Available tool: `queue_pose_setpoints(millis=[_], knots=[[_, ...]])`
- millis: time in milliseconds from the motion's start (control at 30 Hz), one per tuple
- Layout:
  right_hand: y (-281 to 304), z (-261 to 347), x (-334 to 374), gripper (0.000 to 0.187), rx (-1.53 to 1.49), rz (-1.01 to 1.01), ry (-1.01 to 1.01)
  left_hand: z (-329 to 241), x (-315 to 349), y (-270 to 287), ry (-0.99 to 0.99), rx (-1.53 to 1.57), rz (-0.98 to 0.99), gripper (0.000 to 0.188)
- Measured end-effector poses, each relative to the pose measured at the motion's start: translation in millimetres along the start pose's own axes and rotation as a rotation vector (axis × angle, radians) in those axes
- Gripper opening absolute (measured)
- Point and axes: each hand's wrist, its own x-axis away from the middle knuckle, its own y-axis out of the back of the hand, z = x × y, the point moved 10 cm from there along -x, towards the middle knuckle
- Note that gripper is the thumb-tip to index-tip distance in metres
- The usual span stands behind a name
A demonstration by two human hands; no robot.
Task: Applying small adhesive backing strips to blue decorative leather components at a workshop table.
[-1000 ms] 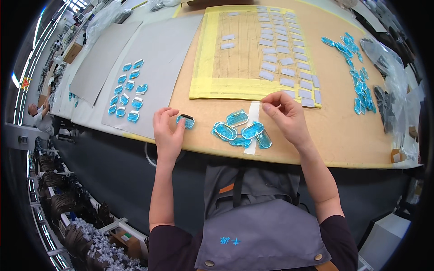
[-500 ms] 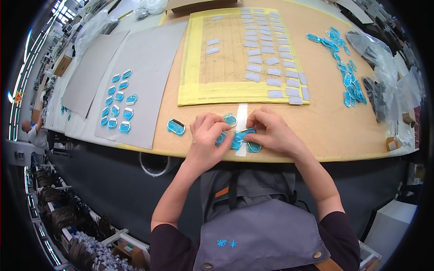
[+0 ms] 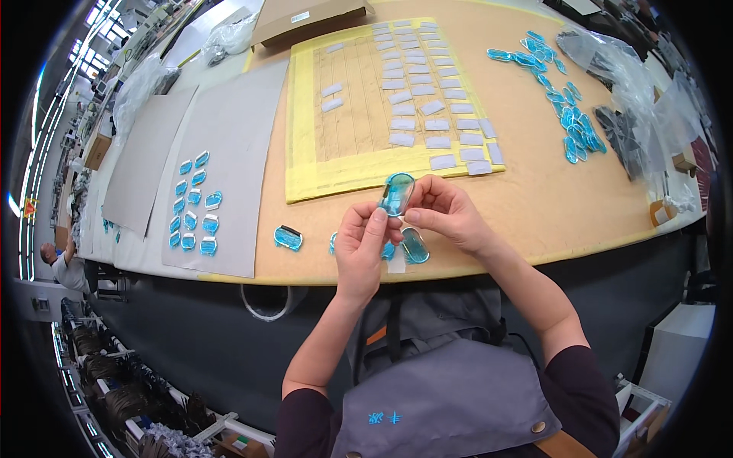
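Note:
A clear blue oval piece (image 3: 398, 194) with a dark strip along one side is held up above the table. My left hand (image 3: 360, 248) pinches its lower end between thumb and fingers. At its right edge, my right hand (image 3: 449, 215) has its thumb and fingertips closed against the piece; the exact contact is partly hidden. Below my hands lie more blue oval pieces (image 3: 414, 246), partly covered by my fingers, beside a white strip (image 3: 396, 264). Left of them rests another blue piece with a dark strip (image 3: 288, 237).
A grey board (image 3: 229, 153) at left bears several blue pieces in rows. A yellow-bordered panel (image 3: 301, 179) carries several pale rectangular tabs. Loose blue pieces (image 3: 576, 130) and plastic bags (image 3: 641, 114) lie at right. A cardboard box (image 3: 305, 23) stands at the back.
My hands have lifted one blue oval piece off the group on the table and brought it up between them. The view has shifted slightly.

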Motion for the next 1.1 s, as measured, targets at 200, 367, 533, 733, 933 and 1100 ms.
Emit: queue_pose_setpoints(millis=[200, 367, 533, 733, 933, 1100], knots=[[11.3, 6.4, 0.2, 0.015, 0.010, -0.043, 0.016, 14.5, -0.3, -15.8, 0.041, -0.006, 0.099, 0.014], [10.6, 6.4, 0.9, 0.017, 0.054, -0.058, 0.038, 1.9, -8.6, -12.2, 0.042, 0.016, 0.123, 0.022], [9.4, 2.7, 2.7, 0.017, 0.071, -0.055, 0.004, 8.1, -12.3, -14.7, 0.153, 0.196, 0.215, 0.021], [16.1, -0.2, 2.2, 0.016, 0.034, -0.127, -0.061, 17.3, -8.3, -13.2, 0.197, 0.351, 0.180, 0.023], [12.0, 1.6, 0.4, 0.015, 0.020, -0.110, -0.059, 15.5, -4.1, -20.3, 0.204, 0.484, 0.213, 0.029], [14.1, 0.3, -1.5, 0.015, -0.014, -0.116, -0.062, 18.7, -5.6, -23.0, 0.210, 0.518, 0.255, 0.031]])
